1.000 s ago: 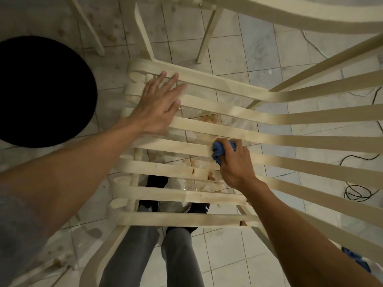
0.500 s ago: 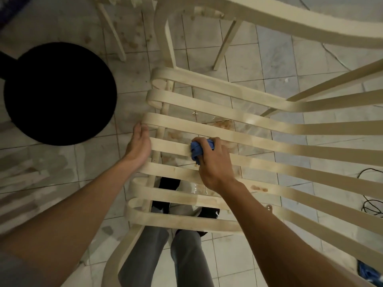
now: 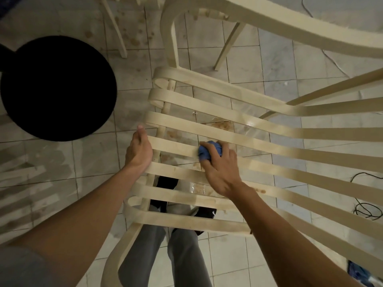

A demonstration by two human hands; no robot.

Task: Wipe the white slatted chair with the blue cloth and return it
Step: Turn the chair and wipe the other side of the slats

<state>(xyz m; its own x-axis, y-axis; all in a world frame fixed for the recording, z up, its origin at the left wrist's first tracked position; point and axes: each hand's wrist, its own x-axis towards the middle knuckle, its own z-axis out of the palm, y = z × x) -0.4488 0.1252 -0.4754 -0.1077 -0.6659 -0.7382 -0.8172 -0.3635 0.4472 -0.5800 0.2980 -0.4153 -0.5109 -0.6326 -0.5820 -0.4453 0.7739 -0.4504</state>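
The white slatted chair (image 3: pixel 269 129) fills the middle and right of the head view, its slats running left to right with stained floor showing between them. My right hand (image 3: pixel 219 168) grips a bunched blue cloth (image 3: pixel 205 152) and presses it on a middle slat. My left hand (image 3: pixel 138 150) holds the left end of the slats, with the fingers wrapped round the edge and hidden under it. Brown stains mark the nearer slats.
A round black stool (image 3: pixel 58 88) stands on the tiled floor to the left. Another pale chair leg (image 3: pixel 116 27) stands behind it. Black cables (image 3: pixel 366 210) lie on the floor at the right. My legs and dark shoes (image 3: pixel 165 185) show beneath the slats.
My left hand slid from lying flat on the upper slats down to the slats' left end. My right hand with the cloth moved left along the slat.
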